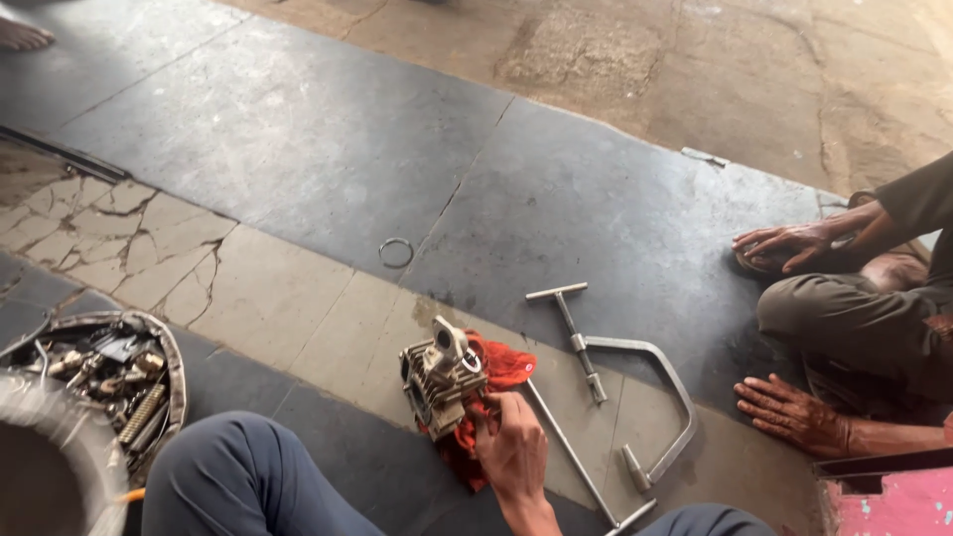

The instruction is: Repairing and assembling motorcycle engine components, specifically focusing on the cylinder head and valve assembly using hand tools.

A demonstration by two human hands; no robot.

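Observation:
My right hand (pixel 513 452) reaches out between my knees in blue trousers (pixel 238 476) and grips a red rag (pixel 504 365). The rag lies under and beside a small finned metal engine part (pixel 435 382) that stands on the floor; my fingers touch the rag right next to it. My left hand is out of sight. A T-handle wrench (pixel 574 326) and a curved metal clamp tool (pixel 667 397) lie just right of the rag. A long thin rod (pixel 576 459) runs past my wrist.
A person sits cross-legged at the right, one hand (pixel 789 243) on a foot, the other hand (pixel 794 412) flat on the floor. A loose metal ring (pixel 396 252) lies farther out. A cut tyre tray (pixel 177 382) of tools is at left; a pink box (pixel 884 501) at bottom right.

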